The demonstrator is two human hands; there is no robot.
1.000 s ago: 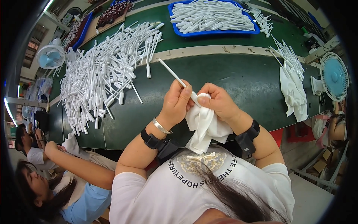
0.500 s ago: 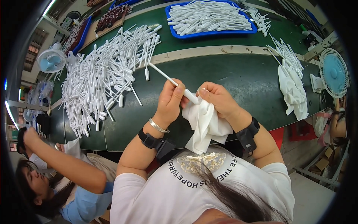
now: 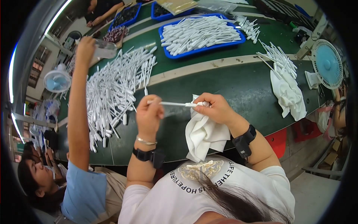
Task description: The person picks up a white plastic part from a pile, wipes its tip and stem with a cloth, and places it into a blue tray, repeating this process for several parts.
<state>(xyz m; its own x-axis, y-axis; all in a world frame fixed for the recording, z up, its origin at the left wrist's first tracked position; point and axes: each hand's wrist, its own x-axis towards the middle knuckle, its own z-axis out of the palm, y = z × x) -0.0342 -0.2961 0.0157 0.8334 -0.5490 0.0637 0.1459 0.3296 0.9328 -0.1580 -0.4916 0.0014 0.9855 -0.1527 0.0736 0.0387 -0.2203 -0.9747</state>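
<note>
A white plastic stick (image 3: 173, 104) with a thicker handle end is stretched level between my two hands. My left hand (image 3: 150, 114), slightly blurred, is closed on its thin end. At the thick end my right hand (image 3: 213, 107) pinches the handle together with a white cloth (image 3: 205, 136). The cloth hangs down in loose folds below the right hand. Left of my hands a heap of similar white sticks (image 3: 112, 89) covers the green table (image 3: 238, 80). My right fingers hide part of the handle.
A blue tray (image 3: 175, 56) full of white sticks stands across a pale strip. At right lie more sticks (image 3: 281, 61), a second white cloth (image 3: 286, 93) and a fan (image 3: 327, 64). A co-worker's arm (image 3: 79, 112) reaches over the left side with a clear plastic container (image 3: 104, 49).
The stick has swung from slanting to level, and my left hand has moved left and down to its thin end. The co-worker's arm now extends forward over the table.
</note>
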